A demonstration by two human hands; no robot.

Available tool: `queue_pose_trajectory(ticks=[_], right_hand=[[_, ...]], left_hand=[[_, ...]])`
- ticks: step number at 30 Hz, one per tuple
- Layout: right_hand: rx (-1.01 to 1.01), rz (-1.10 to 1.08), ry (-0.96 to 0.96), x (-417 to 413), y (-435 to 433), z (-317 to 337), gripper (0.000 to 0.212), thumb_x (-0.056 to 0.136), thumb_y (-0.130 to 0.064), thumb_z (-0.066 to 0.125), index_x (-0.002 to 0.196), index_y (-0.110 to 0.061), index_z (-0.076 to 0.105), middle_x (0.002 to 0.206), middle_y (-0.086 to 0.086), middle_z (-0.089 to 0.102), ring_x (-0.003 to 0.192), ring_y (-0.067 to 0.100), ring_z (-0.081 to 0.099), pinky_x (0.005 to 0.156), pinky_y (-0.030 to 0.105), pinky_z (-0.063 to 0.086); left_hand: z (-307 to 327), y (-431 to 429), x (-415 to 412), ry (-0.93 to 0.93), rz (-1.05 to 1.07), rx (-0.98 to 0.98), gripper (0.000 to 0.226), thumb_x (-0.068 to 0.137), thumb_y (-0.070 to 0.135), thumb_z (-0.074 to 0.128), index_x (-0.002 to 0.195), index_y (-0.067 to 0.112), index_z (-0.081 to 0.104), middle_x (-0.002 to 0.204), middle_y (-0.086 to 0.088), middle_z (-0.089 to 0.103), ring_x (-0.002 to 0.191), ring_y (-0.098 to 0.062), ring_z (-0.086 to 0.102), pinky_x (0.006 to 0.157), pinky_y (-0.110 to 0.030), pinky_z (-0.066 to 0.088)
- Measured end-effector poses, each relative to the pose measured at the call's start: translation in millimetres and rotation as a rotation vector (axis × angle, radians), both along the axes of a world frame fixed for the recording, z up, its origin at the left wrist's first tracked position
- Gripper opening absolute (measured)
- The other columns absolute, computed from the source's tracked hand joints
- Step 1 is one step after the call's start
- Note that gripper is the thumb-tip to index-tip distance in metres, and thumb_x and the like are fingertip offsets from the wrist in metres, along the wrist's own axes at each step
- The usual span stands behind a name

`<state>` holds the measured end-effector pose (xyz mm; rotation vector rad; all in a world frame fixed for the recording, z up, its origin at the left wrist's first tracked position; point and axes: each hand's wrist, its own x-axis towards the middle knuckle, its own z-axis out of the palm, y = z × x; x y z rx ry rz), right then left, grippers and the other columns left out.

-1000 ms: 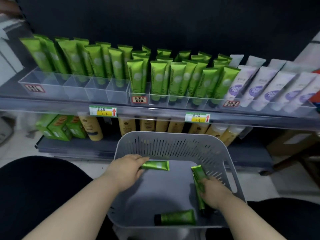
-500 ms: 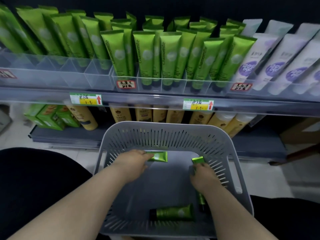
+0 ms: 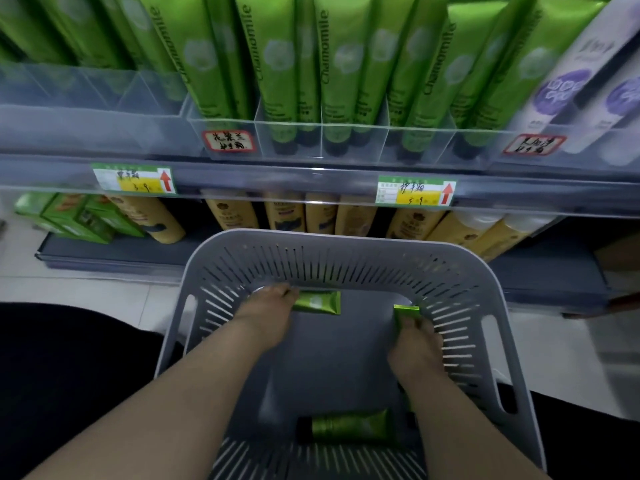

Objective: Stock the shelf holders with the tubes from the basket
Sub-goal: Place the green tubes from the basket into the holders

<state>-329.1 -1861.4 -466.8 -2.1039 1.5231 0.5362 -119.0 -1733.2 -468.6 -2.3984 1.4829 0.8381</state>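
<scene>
Tubes lie in the grey basket (image 3: 346, 236) in front of me. I count three, all shiny green with dark caps. The basket is plastic, with round corners, long thin slits in its walls and a handle hole on each side. Its floor is flat and smooth.

The left hand (image 3: 266, 320) is down at the far wall of the basket. Its fingers bend over the cap end of the left tube (image 3: 320, 302), which lies flat and points to the right. The tube's flat squashed end sticks out past the fingertips. The right hand (image 3: 415, 348) is near the right wall. Its fingers curl round the right tube (image 3: 406, 311), and only the flat end peeks out above them. The third tube (image 3: 349, 427) lies on its side at the near end of the basket floor, between the two arms, and neither hand touches it.

Above the basket is the shelf. Clear plastic holders (image 3: 287, 142) sit along it like little boxes. Tall green tubes (image 3: 277, 64) stand in them, cap down and leaning back, with "Chamomile" printed on them. To the right I see white tubes with purple circles (image 3: 561, 91). Price tags (image 3: 415, 190) with red arrows stick to the shelf edge. Below are yellow bottles (image 3: 284, 213) and green boxes (image 3: 69, 216).
</scene>
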Motion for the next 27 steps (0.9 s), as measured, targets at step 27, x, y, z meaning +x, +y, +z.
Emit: queue_pose_trajectory(ticks=[27], right_hand=[[0.279,0.16,-0.135,8,33,26,0.017,0.081,-0.018,0.059,0.078,-0.024,0.044,0.12,0.013,0.061,0.112,0.028,0.056,0.083,0.026,0.044]], left_hand=[[25,15,-27,0.385,0.375,-0.13,0.056,0.082,0.014,0.059,0.132,0.023,0.037,0.119,-0.009,0.057,0.107,-0.024,0.054,0.079,-0.021,0.037]])
